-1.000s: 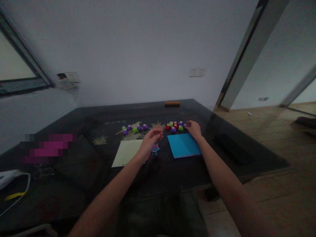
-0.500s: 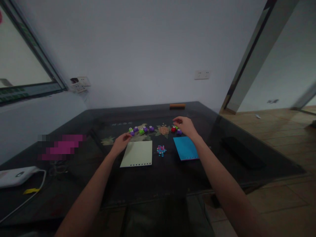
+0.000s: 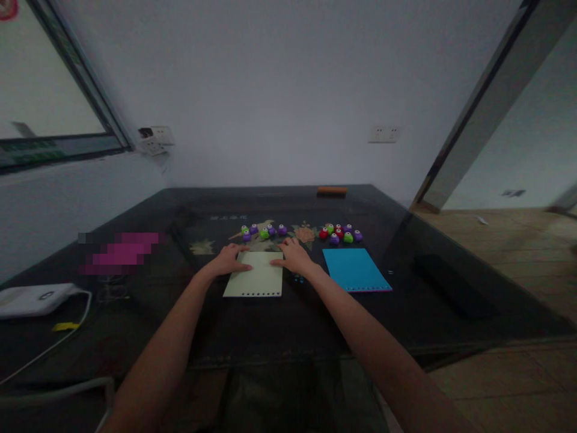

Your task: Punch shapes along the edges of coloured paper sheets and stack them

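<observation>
Your left hand [image 3: 229, 262]: fingers flat, loosely spread, on far left corner of pale yellow sheet [image 3: 255, 279] | your right hand [image 3: 294, 258]: fingers flat, together, on its far right corner | sheet lies flat on dark table [image 3: 270, 325], left of blue sheet [image 3: 356, 270] | small punches [image 3: 264, 231] in a row beyond

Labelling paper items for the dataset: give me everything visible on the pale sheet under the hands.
The pale sheet is a light cream-green rectangle, thin like paper or card, with a row of small punched holes along its near edge. It lies flat on the dark table, left of a blue sheet and just in front of a row of small purple and green pieces. The left hand rests on its far left corner, the right hand on its far right corner. No writing can be made out.
</observation>
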Action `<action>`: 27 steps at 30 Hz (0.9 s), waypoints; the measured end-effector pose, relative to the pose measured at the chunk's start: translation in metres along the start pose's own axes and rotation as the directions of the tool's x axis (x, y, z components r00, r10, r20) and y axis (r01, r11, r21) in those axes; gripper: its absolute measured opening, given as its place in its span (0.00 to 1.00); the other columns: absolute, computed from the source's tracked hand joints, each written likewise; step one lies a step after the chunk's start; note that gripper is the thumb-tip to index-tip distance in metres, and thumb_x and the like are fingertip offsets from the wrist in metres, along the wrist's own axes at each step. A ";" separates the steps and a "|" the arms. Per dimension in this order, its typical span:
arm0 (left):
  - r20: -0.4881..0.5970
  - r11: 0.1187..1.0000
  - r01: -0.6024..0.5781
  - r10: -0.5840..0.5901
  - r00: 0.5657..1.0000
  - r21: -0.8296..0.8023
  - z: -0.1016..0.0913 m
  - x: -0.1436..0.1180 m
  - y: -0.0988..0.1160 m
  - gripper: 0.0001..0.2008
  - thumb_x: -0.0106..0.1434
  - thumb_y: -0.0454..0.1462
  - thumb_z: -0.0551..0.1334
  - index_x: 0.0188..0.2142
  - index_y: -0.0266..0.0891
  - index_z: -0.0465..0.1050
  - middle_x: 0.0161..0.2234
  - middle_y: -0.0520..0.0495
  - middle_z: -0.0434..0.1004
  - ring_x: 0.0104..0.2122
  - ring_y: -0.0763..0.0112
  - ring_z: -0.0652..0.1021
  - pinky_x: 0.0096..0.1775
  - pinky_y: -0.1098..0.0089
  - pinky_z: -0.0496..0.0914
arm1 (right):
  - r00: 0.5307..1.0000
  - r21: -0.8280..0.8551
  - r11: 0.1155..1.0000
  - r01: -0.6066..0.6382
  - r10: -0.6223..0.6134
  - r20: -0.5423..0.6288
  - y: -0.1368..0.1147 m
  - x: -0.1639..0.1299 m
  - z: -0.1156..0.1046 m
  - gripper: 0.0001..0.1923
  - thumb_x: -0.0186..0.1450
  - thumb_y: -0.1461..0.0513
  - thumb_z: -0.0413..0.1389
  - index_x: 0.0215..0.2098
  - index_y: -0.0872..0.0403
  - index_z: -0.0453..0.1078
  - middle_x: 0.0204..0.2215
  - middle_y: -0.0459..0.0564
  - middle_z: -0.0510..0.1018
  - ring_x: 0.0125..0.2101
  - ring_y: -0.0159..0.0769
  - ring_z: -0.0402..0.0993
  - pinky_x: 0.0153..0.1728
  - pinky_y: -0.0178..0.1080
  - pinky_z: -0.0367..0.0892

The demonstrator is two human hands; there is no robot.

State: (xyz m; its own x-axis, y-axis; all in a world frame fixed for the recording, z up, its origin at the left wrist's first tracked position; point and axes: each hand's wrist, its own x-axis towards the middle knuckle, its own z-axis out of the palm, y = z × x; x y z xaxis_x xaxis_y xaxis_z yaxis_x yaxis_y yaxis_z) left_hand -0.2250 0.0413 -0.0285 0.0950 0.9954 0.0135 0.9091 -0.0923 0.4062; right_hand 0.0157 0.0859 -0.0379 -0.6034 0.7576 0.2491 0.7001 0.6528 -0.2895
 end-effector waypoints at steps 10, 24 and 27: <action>0.021 0.997 0.003 -0.005 1.000 0.081 0.001 -0.002 0.003 0.36 0.43 0.52 0.64 0.51 0.41 0.67 0.44 0.39 0.68 0.45 0.52 0.68 0.48 0.59 0.59 | 1.000 0.030 1.000 -0.006 0.005 0.007 0.002 0.001 0.006 0.27 0.52 0.49 0.60 0.44 0.56 0.67 0.44 0.57 0.66 0.47 0.46 0.59 0.45 0.44 0.59; -0.011 0.999 -0.021 0.022 1.000 0.049 0.002 -0.003 0.003 0.32 0.42 0.50 0.65 0.47 0.41 0.69 0.45 0.40 0.65 0.47 0.50 0.66 0.48 0.58 0.59 | 0.999 0.137 0.991 0.009 -0.014 0.035 0.002 0.005 0.010 0.26 0.53 0.54 0.61 0.46 0.57 0.68 0.42 0.56 0.66 0.46 0.43 0.60 0.46 0.43 0.58; -0.006 0.998 -0.024 0.025 1.000 0.056 0.001 -0.004 0.006 0.32 0.42 0.50 0.65 0.47 0.40 0.68 0.46 0.39 0.64 0.48 0.50 0.65 0.49 0.57 0.58 | 1.000 0.167 0.986 -0.011 0.009 0.016 0.001 0.004 0.009 0.25 0.52 0.54 0.62 0.45 0.56 0.68 0.42 0.55 0.66 0.46 0.42 0.61 0.45 0.43 0.58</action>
State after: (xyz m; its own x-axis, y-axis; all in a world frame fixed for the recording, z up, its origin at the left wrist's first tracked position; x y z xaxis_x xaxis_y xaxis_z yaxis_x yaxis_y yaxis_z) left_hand -0.2194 0.0372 -0.0273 0.1150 0.9929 0.0290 0.9277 -0.1178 0.3543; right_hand 0.0108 0.0894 -0.0452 -0.6033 0.7631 0.2315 0.6334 0.6349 -0.4423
